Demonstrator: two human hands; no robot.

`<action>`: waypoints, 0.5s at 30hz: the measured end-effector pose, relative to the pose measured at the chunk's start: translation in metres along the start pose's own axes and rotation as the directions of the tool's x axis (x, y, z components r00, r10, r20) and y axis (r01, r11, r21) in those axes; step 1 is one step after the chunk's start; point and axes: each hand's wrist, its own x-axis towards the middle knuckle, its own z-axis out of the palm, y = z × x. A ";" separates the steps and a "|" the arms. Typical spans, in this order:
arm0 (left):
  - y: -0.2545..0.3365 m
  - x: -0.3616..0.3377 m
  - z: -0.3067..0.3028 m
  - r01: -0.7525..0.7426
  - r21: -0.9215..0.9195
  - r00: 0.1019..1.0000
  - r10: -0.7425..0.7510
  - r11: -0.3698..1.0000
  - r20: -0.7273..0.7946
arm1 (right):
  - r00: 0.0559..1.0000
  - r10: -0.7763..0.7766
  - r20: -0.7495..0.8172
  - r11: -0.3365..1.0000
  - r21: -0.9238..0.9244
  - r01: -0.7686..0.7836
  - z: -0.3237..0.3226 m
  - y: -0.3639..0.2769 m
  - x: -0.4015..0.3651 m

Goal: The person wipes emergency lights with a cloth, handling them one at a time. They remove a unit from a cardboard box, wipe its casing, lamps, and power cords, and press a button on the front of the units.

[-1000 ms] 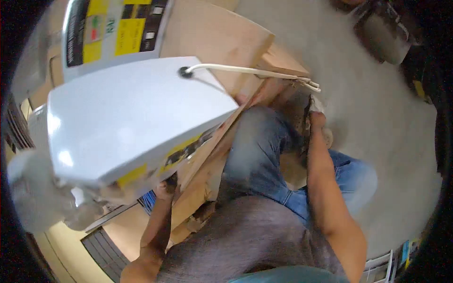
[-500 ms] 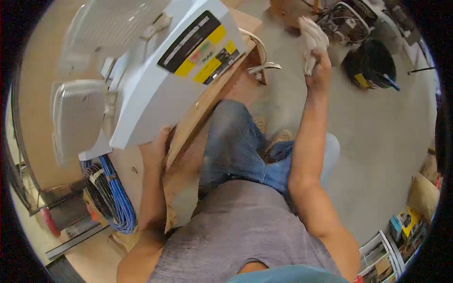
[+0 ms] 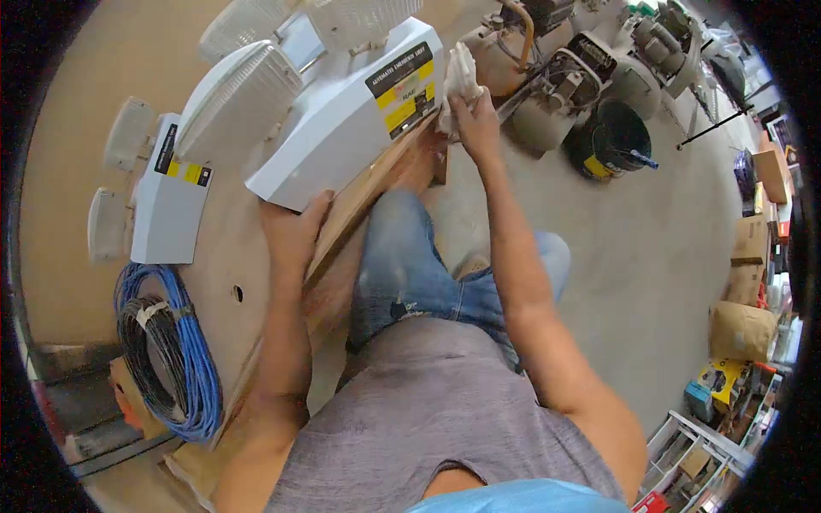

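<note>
A white twin-head emergency light [image 3: 338, 150] with a black and yellow label is tilted over the wooden table edge [image 3: 363, 190]. My left hand [image 3: 295, 229] grips its lower end, thumb along the near side. Its two clear ribbed lamp heads point away from me. In my right hand [image 3: 479, 126] is a bunched white rag [image 3: 461, 75], close beside the right end of the housing. A second emergency light [image 3: 175, 209] of the same kind lies on the table to the left.
Coiled blue and black cable [image 3: 192, 368] lies at the table's left, near a small hole [image 3: 237, 294]. Dusty compressors [image 3: 547, 111] and a black bucket [image 3: 609, 141] stand on the floor beyond. A ladder [image 3: 697, 449] and boxes [image 3: 742, 332] line the right side.
My right hand has brought the rag leftward, up to the light's end. The view has shifted, and the second light on the table now shows clearly.
</note>
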 end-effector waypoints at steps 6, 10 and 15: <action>-0.026 -0.052 0.020 -0.283 -0.142 0.870 0.192 0.948 -0.454 | 0.984 -0.174 0.021 0.972 0.166 0.168 0.002 0.058 0.026; -0.011 -0.104 0.021 0.082 -0.240 0.987 -0.046 0.967 0.154 | 0.980 -0.069 0.189 0.993 0.103 0.050 0.000 0.043 0.030; -0.020 -0.094 0.062 0.072 -0.208 0.836 0.055 0.975 0.546 | 0.994 -0.066 0.090 0.993 -0.095 0.074 -0.011 0.020 0.027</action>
